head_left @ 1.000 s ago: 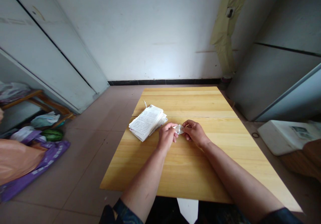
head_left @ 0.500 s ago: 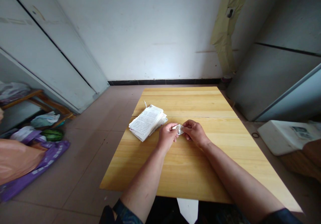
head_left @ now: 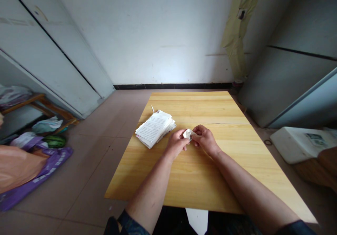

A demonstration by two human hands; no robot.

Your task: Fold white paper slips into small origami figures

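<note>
Above the wooden table [head_left: 226, 189], a small piece of folded white paper [head_left: 187, 134] is held between both hands. My left hand [head_left: 175, 144] pinches its left side with thumb and fingers. On its right side, the thumb and curled fingers of my right hand [head_left: 205, 140] grip it too. The fingertips hide part of the paper, and its exact folds are too small to make out. Left of my hands lies a loose stack of printed sheets [head_left: 154, 128], its edges fanned out.
A thin white strip [head_left: 152, 109] lies behind the stack. Left on the floor are a purple bag [head_left: 56, 157] and a watermelon [head_left: 55, 141], near a wooden rack [head_left: 59, 112]. A white foam box [head_left: 297, 143] stands right of the table. A white wall [head_left: 168, 34] rises behind.
The small paper has tilted and shifted slightly between my fingers, so a more opaque white face now shows. Both hands stay in nearly the same place; the printed sheets have not moved.
</note>
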